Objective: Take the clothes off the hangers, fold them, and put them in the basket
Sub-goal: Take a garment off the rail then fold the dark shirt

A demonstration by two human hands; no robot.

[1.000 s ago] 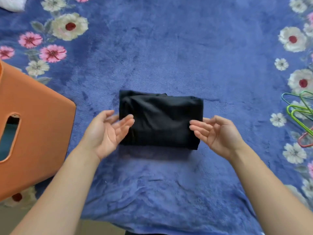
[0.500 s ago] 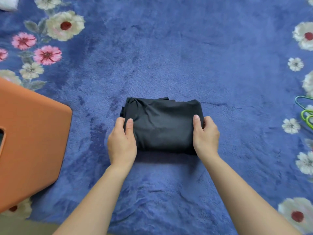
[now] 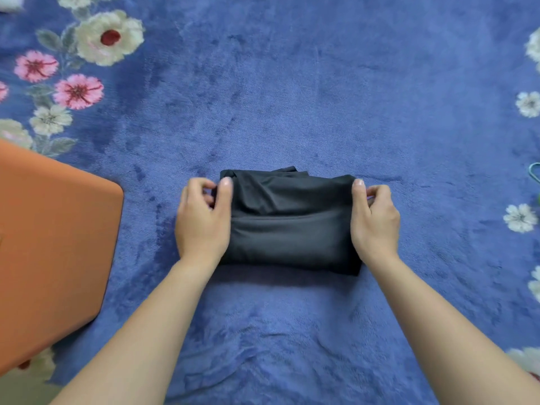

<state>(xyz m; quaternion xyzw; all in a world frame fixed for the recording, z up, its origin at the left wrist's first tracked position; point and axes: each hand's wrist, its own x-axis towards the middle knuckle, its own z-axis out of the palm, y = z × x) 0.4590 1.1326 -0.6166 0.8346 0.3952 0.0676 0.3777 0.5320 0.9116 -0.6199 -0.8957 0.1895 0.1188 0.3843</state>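
Note:
A black garment (image 3: 289, 226), folded into a compact rectangle, lies on the blue flowered blanket (image 3: 292, 97) in the middle of the view. My left hand (image 3: 203, 222) grips its left end, thumb on top and fingers curled at the edge. My right hand (image 3: 374, 220) grips its right end the same way. The orange basket (image 3: 55, 244) stands at the left edge, about a hand's width from the garment; only its outer wall shows.
The tip of a coloured hanger (image 3: 534, 171) peeks in at the right edge. A white cloth (image 3: 10, 1) lies at the top left corner. Open blanket stretches behind and in front of the garment.
One second ago both hands hovered open beside the garment. They then came down on its two ends and now grip them, with the bundle slightly bunched.

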